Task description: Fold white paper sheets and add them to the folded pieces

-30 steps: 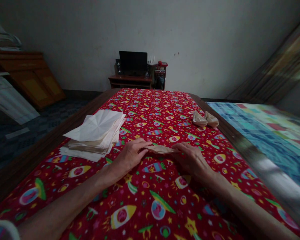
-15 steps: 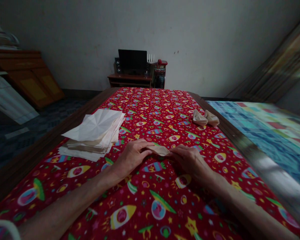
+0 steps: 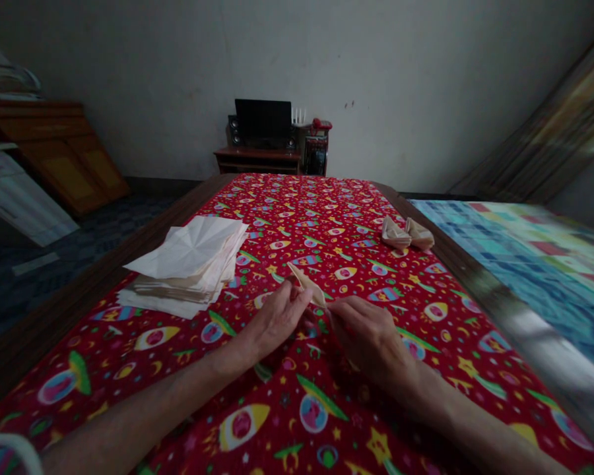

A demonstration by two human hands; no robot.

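Observation:
Between my two hands is a small piece of folded cream paper (image 3: 313,287), with one pointed end sticking up and to the left. My left hand (image 3: 282,313) pinches it from the left, thumb across its near face. At its lower right end, the fingertips of my right hand (image 3: 369,330) are closed on the paper's tip. Left of my hands lies an uneven stack of creased paper sheets (image 3: 191,247). Two finished-looking folded paper shapes (image 3: 396,233) sit side by side near the table's right edge.
A red patterned cloth (image 3: 321,211) covers the dark wooden table (image 3: 475,284). Beyond its far end stand a monitor (image 3: 263,119) on a small desk and a red telephone (image 3: 321,123). A bed with a checked cover (image 3: 539,264) is at the right, a wooden cabinet (image 3: 74,158) at the left.
The folded paper has turned from lying nearly level to tilted, its left point now up. My left hand has shifted slightly right and its thumb has come over the paper.

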